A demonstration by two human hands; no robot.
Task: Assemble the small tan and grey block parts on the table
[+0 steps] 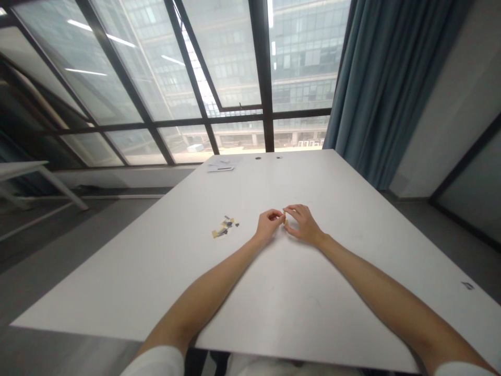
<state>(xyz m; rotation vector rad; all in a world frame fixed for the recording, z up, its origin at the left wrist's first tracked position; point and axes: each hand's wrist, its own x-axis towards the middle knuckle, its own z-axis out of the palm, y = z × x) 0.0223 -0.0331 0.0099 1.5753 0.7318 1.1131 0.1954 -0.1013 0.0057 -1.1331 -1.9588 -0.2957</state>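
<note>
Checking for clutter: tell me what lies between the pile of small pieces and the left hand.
Only bare table between the pile and left hand, head view.

Both bare forearms stretch forward toward twelve o'clock, converging from five and seven o'clock. The left hand [268, 224] is curled, palm inward, thumb and forefinger pinched at its two o'clock side. The right hand [303, 225] lies knuckles up, fingers bent, fingertips [287, 211] meeting the left's at ten o'clock.
</note>
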